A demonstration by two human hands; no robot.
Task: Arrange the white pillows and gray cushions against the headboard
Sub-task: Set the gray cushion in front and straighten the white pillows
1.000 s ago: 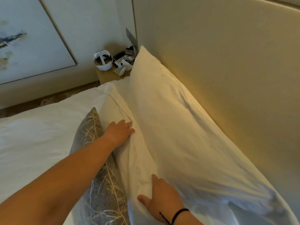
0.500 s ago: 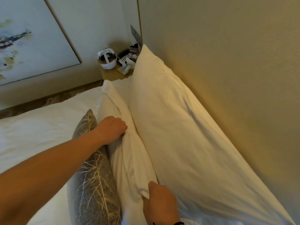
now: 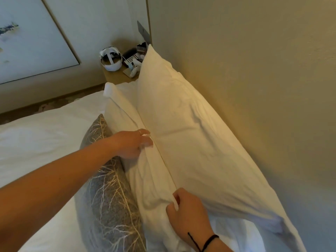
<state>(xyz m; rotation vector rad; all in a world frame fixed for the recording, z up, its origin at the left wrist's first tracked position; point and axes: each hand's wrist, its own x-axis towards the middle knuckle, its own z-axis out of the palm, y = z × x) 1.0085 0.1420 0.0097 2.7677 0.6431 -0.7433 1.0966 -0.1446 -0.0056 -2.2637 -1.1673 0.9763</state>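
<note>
My left arm reaches forward across the frame, bare to the wrist, its hand [image 3: 131, 143] turned palm down with the fingers [image 3: 145, 132] loosely spread and curled, a ring on one. My right hand [image 3: 187, 213] sits low and near me, knuckles up, thumb and fingers pinched tight in a grip on white fabric. A thin black band circles the right wrist.

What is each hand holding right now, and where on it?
Both hold the front white pillow: the right hand pinches its top edge near the close end; the left hand grips the same edge farther along.
</note>
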